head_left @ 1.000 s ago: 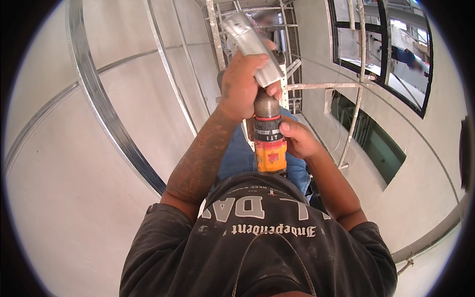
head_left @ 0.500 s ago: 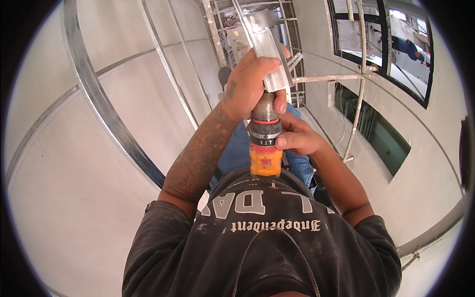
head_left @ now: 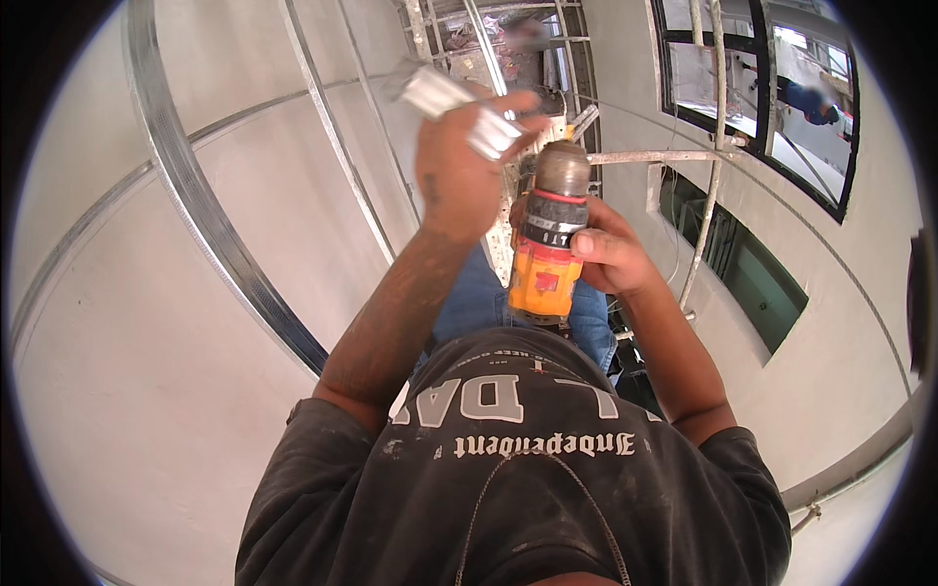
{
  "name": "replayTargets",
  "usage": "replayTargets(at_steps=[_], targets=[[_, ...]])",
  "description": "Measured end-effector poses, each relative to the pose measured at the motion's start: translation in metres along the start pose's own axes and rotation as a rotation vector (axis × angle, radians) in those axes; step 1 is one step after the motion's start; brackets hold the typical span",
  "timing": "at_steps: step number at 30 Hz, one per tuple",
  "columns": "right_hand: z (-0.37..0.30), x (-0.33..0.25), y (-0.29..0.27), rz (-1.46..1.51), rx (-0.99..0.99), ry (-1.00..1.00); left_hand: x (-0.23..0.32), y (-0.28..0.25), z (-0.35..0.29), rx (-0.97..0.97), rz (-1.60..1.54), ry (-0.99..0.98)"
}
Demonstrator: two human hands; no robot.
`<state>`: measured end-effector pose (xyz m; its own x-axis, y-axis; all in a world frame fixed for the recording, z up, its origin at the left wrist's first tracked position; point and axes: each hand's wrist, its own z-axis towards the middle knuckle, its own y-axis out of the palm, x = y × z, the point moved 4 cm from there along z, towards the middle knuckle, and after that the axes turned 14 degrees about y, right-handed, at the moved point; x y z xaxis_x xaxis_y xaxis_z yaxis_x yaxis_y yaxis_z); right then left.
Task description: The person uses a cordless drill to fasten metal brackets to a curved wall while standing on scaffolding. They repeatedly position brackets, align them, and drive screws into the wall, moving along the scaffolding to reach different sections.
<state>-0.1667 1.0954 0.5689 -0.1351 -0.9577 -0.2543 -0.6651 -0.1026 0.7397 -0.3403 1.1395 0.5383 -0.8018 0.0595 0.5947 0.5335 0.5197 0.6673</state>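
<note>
My left hand is raised in front of me, smeared by motion, and grips a short piece of shiny metal channel. The channel tilts up and to the left, its near end by my thumb and fingers. My right hand is closed around a yellow-orange cordless drill with a red band and a black collar. The drill's worn metal chuck points away from me, a little right of the channel and apart from it. Part of my right hand is hidden behind the drill.
Metal studs run up the pale wall on the left. Paint-spattered scaffold pipes stand at the right, beside a black-framed window and a wall opening. Beyond the window is a person in blue.
My left hand has swung left with the metal channel, which has come away from the drill's chuck. The drill has shifted slightly right and its chuck is now uncovered.
</note>
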Motion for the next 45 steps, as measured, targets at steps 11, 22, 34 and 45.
replayTargets(at_steps=[11,22,34,45], targets=[[0.012,-0.023,0.01,0.004,0.172,-0.326,0.022,-0.011,-0.034,0.099,0.025,0.134],[0.023,-0.03,0.027,-0.124,0.22,-0.549,0.035,0.003,-0.021,0.289,0.067,0.19],[0.023,-0.043,0.047,0.061,0.223,-0.61,0.051,0.039,-0.028,0.283,0.234,0.484],[0.024,-0.042,0.004,-0.15,0.28,-0.414,0.037,0.016,-0.018,0.147,0.129,0.168]])
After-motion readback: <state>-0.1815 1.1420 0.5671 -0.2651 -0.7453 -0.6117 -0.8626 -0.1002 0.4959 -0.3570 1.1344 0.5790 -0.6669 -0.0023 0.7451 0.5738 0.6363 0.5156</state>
